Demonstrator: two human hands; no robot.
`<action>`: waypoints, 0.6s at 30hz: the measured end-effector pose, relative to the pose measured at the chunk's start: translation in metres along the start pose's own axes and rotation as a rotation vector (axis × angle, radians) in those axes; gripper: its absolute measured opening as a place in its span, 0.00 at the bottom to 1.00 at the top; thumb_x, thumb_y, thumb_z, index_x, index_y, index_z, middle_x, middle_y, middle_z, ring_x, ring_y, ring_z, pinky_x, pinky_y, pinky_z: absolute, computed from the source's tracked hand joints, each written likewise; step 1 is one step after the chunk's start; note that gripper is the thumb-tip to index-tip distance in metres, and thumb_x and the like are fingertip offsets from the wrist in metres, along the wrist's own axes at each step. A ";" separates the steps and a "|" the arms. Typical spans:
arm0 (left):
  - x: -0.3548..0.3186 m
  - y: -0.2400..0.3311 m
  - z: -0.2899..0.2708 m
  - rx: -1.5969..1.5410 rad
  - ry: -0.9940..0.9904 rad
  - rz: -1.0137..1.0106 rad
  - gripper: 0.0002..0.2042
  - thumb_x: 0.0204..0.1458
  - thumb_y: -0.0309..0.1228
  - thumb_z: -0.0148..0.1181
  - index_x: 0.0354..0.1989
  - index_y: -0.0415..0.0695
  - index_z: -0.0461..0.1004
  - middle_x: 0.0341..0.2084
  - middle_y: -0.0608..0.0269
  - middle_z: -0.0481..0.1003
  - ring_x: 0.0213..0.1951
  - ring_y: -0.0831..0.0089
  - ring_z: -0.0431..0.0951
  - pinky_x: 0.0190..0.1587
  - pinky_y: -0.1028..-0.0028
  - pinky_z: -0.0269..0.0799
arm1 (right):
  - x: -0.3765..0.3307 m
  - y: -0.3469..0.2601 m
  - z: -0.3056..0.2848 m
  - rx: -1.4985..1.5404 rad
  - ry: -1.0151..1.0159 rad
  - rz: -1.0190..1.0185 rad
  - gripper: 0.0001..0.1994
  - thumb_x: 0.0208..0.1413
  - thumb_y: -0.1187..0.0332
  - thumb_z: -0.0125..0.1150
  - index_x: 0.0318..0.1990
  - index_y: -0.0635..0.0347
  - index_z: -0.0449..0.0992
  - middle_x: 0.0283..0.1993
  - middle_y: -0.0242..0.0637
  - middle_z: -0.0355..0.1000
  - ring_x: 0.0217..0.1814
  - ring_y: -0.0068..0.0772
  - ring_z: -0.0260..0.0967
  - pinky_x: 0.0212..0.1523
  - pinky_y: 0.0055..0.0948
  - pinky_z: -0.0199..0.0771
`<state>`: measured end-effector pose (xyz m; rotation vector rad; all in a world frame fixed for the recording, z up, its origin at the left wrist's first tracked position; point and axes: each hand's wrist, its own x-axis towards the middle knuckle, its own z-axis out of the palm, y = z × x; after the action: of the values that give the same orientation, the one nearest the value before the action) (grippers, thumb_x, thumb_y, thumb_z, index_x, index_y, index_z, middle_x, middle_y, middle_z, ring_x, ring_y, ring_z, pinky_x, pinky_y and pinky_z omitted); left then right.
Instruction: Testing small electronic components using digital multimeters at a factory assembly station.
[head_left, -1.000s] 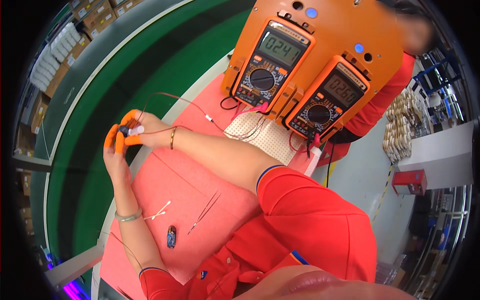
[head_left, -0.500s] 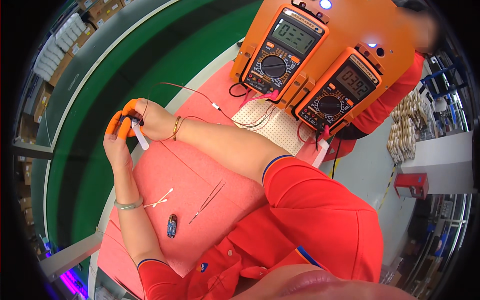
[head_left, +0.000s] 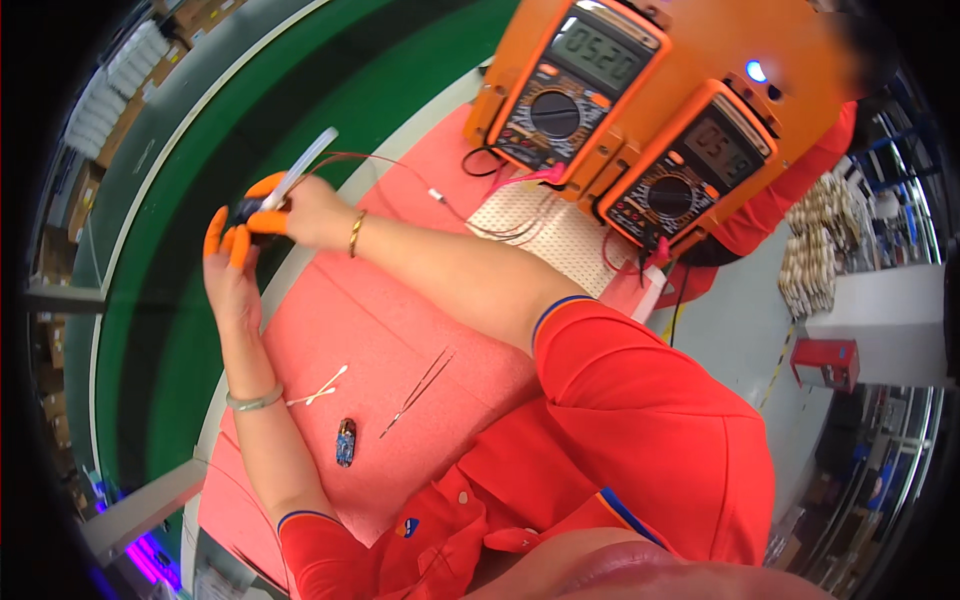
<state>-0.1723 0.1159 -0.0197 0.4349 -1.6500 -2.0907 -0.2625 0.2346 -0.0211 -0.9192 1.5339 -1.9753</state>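
slim, straight, whitish stick [head_left: 304, 168]

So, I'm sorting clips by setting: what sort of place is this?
Probably an electronics assembly or test line: there are two multimeters, a circuit board on a mat, and what looks like a green conveyor.

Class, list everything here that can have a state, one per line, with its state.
Left multimeter, on, digits showing
Right multimeter, on, digits showing
Indicator light, lit blue
Tweezers, lying open
Cotton swabs, lying crossed
Blue circuit piece, lying unheld
Dark piece, held in right hand
Pale strip, tilted
Left hand, beside right hand, grip unclear
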 end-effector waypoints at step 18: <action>-0.018 0.028 0.009 -0.502 -0.325 0.111 0.20 0.51 0.30 0.48 0.51 0.35 0.57 0.44 0.50 0.65 0.44 0.62 0.69 0.48 0.67 0.67 | 0.014 0.008 -0.021 0.153 0.256 0.035 0.13 0.52 0.70 0.50 0.45 0.65 0.66 0.36 0.38 0.69 0.33 0.26 0.68 0.32 0.21 0.71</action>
<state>-0.1572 0.1270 0.0091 -0.1623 -1.1949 -2.4720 -0.2873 0.2361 -0.0286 -0.5925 1.4931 -2.2174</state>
